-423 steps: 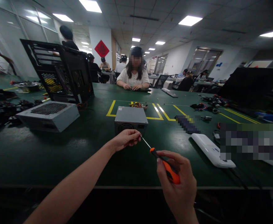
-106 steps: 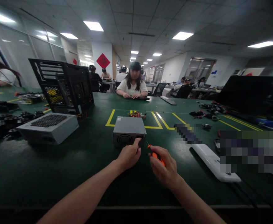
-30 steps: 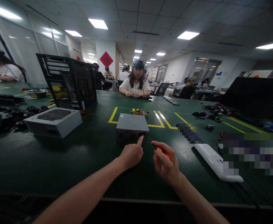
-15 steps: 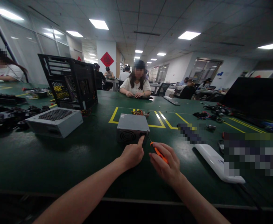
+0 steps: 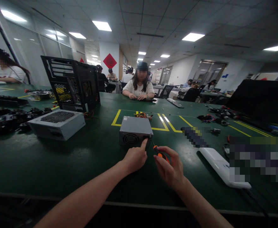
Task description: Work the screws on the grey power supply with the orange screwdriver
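A grey power supply (image 5: 136, 125) sits on the green table, its fan grille and socket side facing me. My left hand (image 5: 135, 159) holds nothing; its index finger is stretched out and touches that side near the socket, while the other fingers curl under. An orange and black screwdriver (image 5: 160, 155) is in my right hand (image 5: 171, 166), gripped between thumb and fingers. Its thin shaft points at the right edge of the power supply; whether the tip sits in a screw is too small to tell. Coloured cables (image 5: 142, 116) lie behind the power supply.
A second power supply (image 5: 58, 123) and an open black computer case (image 5: 77, 84) stand to the left. On the right lie a white elongated device (image 5: 224, 167), cables (image 5: 210, 118) and a dark monitor (image 5: 260, 98). Across the table sits a person (image 5: 139, 85).
My right hand's fingers have shifted on the screwdriver handle, the thumb and index now more spread. The left finger stays at the power supply. The view has moved slightly.
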The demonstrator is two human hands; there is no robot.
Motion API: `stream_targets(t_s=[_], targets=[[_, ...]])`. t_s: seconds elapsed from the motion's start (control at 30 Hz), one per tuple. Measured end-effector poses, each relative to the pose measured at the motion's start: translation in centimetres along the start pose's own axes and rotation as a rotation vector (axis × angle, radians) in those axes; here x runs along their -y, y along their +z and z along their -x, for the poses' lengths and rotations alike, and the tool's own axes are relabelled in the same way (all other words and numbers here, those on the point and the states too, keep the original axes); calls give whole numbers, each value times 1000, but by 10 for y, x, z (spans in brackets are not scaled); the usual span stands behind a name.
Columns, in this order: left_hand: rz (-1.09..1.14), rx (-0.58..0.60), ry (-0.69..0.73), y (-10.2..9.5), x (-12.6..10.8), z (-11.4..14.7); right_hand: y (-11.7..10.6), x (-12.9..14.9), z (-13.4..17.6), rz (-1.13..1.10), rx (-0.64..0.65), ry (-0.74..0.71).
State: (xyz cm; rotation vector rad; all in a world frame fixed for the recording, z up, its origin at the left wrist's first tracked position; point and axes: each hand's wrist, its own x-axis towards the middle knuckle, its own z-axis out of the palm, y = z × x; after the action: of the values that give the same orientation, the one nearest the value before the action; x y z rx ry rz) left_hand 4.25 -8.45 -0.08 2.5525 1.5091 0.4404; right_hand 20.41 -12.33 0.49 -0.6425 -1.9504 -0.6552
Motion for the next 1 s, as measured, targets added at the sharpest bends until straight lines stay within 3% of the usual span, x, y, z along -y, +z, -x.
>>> stream_targets(t_s=[0.17,0.33,0.5,0.7,1.0], targets=[[-18,4,-21,2,0,-1,2,-1,1,-62,-14,157],[-10,17,-15,-1,0,-1,1,-3,2,0,19,0],[-7,-2,-43,-2,-1,0,2,-3,2,-81,-8,114],[2,-46,-24,-1,0,0,-1,-4,1,0,46,-15],[-39,-9,-41,-2,-2,-2,-4,-2,-1,16,38,-29]])
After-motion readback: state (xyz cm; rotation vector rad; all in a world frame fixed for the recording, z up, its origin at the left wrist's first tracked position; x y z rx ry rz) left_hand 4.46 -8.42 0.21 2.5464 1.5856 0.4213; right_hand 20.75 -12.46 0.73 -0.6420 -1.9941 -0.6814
